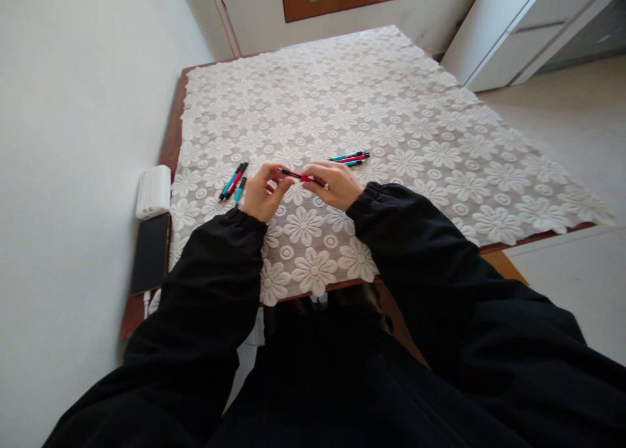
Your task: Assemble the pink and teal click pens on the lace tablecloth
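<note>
A red and black pen [292, 173] lies nearly level between my two hands, above the near part of the table. My right hand [337, 184] pinches its red part. At the black end, my left hand [265, 192] has its thumb and forefinger curled around the pen. Left of that hand lie a red pen [233, 184], blue-green pens [240, 191] and black ends, partly hidden by the hand. Behind my right hand rests another small group, with a blue-green pen [348, 155] and a red pen [359, 158] side by side.
A white lace tablecloth [313, 226] covers the brown wooden table [171, 132]. Along the left edge sit a white charger-like block [153, 192] and a dark phone [150, 252], with a white cable [147, 303] by it. A wall stands close on the left.
</note>
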A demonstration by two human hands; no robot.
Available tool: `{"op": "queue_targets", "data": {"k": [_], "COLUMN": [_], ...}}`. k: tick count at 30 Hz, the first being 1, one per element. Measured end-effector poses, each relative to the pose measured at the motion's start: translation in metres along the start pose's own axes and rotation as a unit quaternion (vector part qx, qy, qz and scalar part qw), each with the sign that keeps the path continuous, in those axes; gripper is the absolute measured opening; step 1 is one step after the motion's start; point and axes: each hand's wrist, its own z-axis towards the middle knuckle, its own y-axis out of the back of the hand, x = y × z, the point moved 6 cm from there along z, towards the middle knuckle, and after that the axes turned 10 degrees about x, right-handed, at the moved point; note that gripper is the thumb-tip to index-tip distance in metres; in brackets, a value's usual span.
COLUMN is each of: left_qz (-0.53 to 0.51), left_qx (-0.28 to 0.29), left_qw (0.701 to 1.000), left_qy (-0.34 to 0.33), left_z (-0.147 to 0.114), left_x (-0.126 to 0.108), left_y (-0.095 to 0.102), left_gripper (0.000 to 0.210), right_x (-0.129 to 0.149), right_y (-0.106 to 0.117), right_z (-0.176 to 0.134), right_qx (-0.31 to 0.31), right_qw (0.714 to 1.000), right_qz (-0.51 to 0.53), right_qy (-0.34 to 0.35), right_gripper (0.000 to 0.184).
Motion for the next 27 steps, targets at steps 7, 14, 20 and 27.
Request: {"op": "queue_targets", "data": {"k": [7, 14, 20, 27], "left_qz": [0.100, 0.111, 0.101, 0.113], "left_qx": [0.047, 0.058, 0.066, 0.094], "left_qw": [0.989, 0.987, 0.988, 0.985], "left_qy": [-0.100, -0.101, -0.098, -0.088], "left_z": [-0.002, -0.001, -0.003, -0.002], "left_x": [-0.018, -0.010, -0.009, -0.009], "left_y": [-0.005, -0.007, -0.007, -0.010], "left_gripper": [0.025, 0.023, 0.011, 0.015], "right_x": [0.001, 0.000, 0.000, -0.006], "right_y": [-0.003, -0.009, 0.002, 0.002], "right_z": [0.001, 0.001, -0.001, 0.000], "right_qx": [0.004, 0.016, -0.057, -0.060], "right_qw": [0.995, 0.989, 0.985, 0.989], "right_qz": [0.099, 0.147, 0.161, 0.132], "right_qy": [0.006, 0.003, -0.003, -0.018], "right_gripper": [0.025, 0.027, 0.022, 0.022]}}
